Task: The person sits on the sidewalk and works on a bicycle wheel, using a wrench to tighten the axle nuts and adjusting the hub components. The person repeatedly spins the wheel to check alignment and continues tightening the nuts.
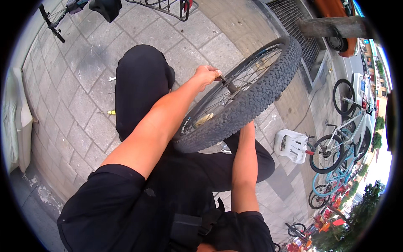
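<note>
A bicycle wheel [247,110] with a knobby black tyre stands tilted in front of me, its lower edge by my lap. My left hand [208,76] is closed at the near end of the axle [228,85], thumb and fingers pinched together there. My right forearm [244,168] reaches up behind the tyre, which hides the hand and its fingers. Through the spokes a pale yellowish patch shows that I cannot make out. Beside my bent left leg lie a yellow-handled screwdriver [111,112] and a small wrench [112,78].
A white plastic basket [290,145] with tools stands on the paving to the right. Several bicycles [325,153] are parked beyond it. A metal grating [289,14] lies at the far right. Another bicycle's saddle [105,9] and rack show at the far left.
</note>
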`<state>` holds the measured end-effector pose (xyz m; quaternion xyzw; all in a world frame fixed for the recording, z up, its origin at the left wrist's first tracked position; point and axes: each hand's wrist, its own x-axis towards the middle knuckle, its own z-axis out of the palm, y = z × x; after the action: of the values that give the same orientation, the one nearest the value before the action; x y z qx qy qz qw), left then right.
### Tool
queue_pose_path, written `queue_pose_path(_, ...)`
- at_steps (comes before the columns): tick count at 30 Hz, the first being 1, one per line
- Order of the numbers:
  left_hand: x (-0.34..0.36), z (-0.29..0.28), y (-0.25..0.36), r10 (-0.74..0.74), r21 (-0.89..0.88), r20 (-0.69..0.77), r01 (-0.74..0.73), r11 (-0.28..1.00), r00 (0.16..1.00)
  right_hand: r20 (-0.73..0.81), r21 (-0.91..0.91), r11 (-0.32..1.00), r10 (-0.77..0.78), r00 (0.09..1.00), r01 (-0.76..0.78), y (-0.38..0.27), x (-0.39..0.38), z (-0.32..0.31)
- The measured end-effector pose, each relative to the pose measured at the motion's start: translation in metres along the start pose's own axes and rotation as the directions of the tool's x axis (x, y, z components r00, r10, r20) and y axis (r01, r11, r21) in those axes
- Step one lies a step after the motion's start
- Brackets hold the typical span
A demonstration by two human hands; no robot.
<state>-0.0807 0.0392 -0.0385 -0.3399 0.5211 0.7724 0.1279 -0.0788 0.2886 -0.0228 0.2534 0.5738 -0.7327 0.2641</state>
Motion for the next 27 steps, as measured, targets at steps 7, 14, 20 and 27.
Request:
queue_pose_path(7, 0.003, 0.008, 0.001, 0.028, -0.002, 0.034, -0.028, 1.000, 0.999, 0.096, -0.344, 0.902, -0.241, 0.966, 0.260, 0.004, 0.004, -0.025)
queue_pose_path(14, -0.016, 0.001, 0.023, 0.006, -0.049, 0.059, -0.003, 0.999, 0.998, -0.157, -0.255, 0.965, 0.020, 0.987, -0.060, -0.029, -0.016, 0.003)
queue_pose_path(20, 0.069, -0.023, -0.042, 0.049, -0.067, 0.075, -0.044, 0.997, 0.996, 0.013, -0.274, 0.945, -0.181, 0.983, 0.178, -0.013, -0.011, -0.007)
queue_pose_path(27, 0.067, -0.032, -0.040, 0.147, -0.201, 0.182, -0.110, 0.973, 0.972, -0.110, -0.285, 0.950, 0.102, 0.989, -0.129, -0.022, -0.007, -0.004)
